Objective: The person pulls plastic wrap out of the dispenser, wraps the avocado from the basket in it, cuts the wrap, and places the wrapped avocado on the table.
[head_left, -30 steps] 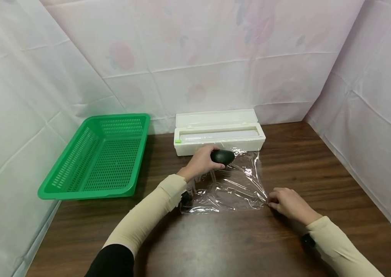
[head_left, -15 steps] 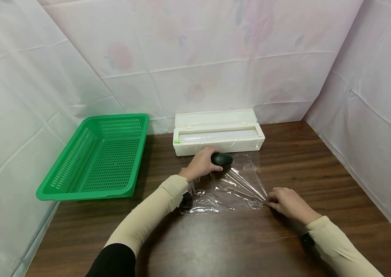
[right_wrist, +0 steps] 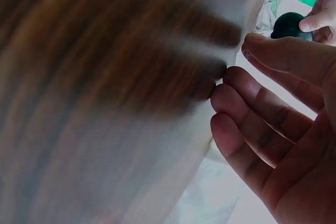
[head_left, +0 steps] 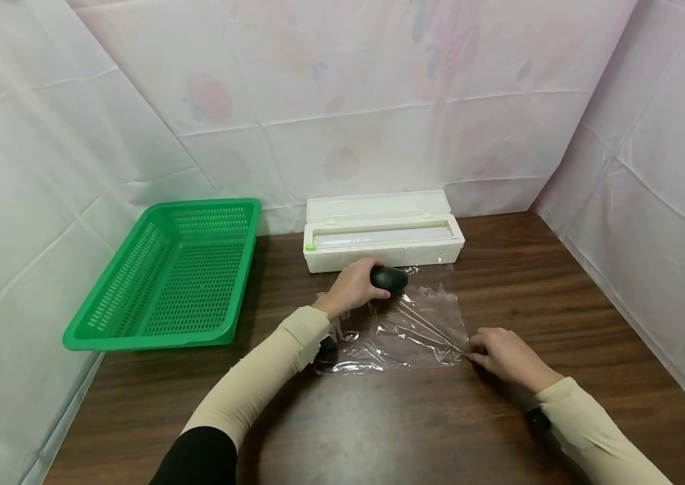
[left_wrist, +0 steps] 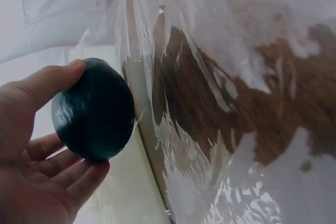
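In the head view my left hand [head_left: 353,288] grips a dark green avocado [head_left: 388,279] just in front of the white wrap box. The left wrist view shows the thumb on one side of the avocado [left_wrist: 94,111] and fingertips on the other. Below it, a sheet of clear plastic wrap [head_left: 390,337] spreads over the table, wrinkled and shiny. My right hand [head_left: 508,357] pinches the wrap's near right corner between thumb and forefinger, low by the tabletop. Its other fingertips touch the table in the right wrist view. Whether avocado and wrap touch, I cannot tell.
The white box [head_left: 384,254] stands open at the back, its lid [head_left: 378,206] tilted up and a roll inside. A green slider [head_left: 310,247] sits at its left end. To the left is a green plastic basket [head_left: 233,296]. Pale cloth [head_left: 342,101] hangs around the wooden table [head_left: 342,431].
My left hand came slightly nearer with the avocado, then held still. Folds in the wrap now run from near the avocado to my right hand, which stayed in place.
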The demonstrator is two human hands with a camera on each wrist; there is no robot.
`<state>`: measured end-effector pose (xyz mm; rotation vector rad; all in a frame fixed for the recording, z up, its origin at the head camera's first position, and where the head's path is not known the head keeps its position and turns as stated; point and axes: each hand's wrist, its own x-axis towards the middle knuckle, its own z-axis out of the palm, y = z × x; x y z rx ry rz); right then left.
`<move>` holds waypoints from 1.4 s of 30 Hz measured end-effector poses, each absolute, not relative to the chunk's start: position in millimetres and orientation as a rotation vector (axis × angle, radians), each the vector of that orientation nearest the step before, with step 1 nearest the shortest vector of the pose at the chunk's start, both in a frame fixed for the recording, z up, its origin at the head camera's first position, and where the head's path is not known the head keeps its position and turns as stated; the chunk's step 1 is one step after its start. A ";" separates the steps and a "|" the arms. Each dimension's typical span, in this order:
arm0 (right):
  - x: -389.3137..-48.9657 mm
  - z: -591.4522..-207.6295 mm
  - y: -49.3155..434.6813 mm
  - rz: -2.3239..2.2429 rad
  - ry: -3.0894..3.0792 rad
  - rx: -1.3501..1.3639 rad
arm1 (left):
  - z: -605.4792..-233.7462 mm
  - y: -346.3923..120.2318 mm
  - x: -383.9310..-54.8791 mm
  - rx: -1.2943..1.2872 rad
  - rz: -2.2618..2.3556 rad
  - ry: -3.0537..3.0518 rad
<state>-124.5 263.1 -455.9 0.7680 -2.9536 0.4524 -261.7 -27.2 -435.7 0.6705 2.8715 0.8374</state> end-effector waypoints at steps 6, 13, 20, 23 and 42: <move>-124.8 -455.4 262.7 0.453 -2.966 0.767 | -438.6 -29.1 -261.7 0.706 0.817 2.888; -126.9 -455.1 262.2 0.445 -2.971 0.766 | -440.8 -29.3 -261.3 0.671 0.798 2.883; -130.1 -453.2 263.4 0.421 -2.945 0.773 | -439.3 -28.3 -265.2 0.670 0.774 2.863; -131.3 -450.1 264.5 0.428 -2.933 0.778 | -438.6 -27.9 -266.1 0.695 0.758 2.861; -137.0 -432.0 263.3 0.476 -2.919 0.736 | -435.8 -32.1 -260.2 0.699 0.681 2.830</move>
